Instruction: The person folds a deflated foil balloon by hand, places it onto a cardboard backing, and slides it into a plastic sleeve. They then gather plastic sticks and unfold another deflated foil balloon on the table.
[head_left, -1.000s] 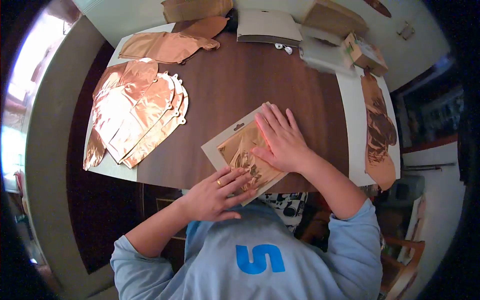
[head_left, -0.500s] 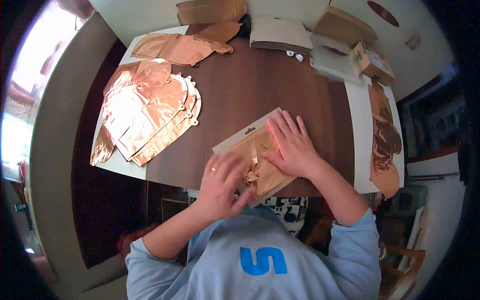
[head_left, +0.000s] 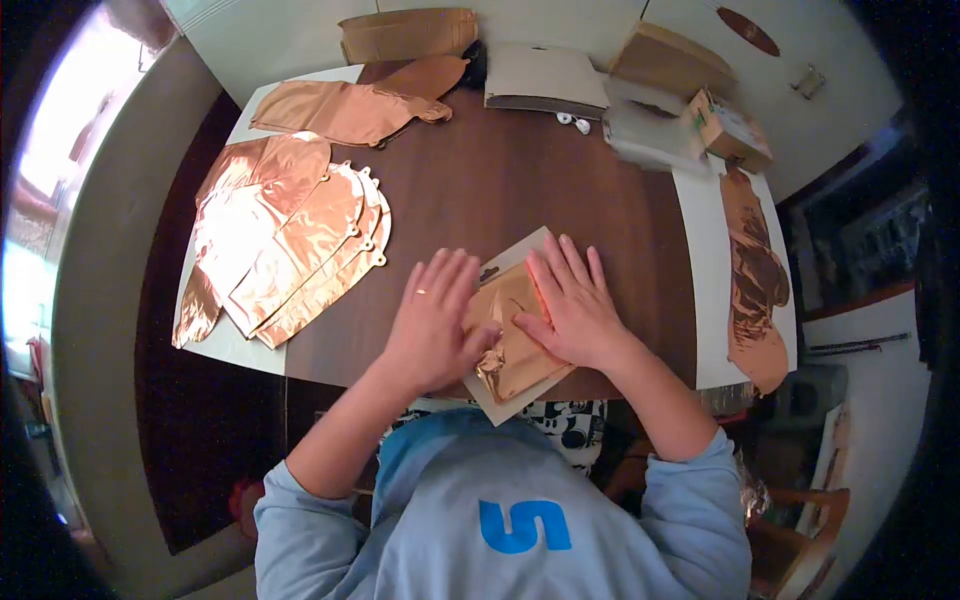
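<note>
Close to the table's near edge lies a folded copper foil balloon (head_left: 523, 368) on a grey backing card (head_left: 512, 408) with a hang slot at its upper end. My right hand (head_left: 575, 312) rests flat on the right side of the foil, fingers stretched and thumb spread inward. Over the left side of the card is my left hand (head_left: 432, 322), a ring on one finger, its fingers extended and its thumb out toward the foil. Whether the left palm presses down is hard to tell. Crumpled foil shows at the lower left, between the hands.
Flat copper foil balloons (head_left: 300, 235) lie overlapped at the left, with more foil (head_left: 350, 108) behind. A stack of grey cards (head_left: 545, 78), white earbuds (head_left: 573, 122), a clear plastic pack (head_left: 650, 135) and a small box (head_left: 733, 130) stand at the back. A foil strip (head_left: 752, 280) lies right.
My left hand has shifted up and left, its fingers straightening from a curled pose. The right hand stays flat on the foil. The whole view has tilted slightly.
</note>
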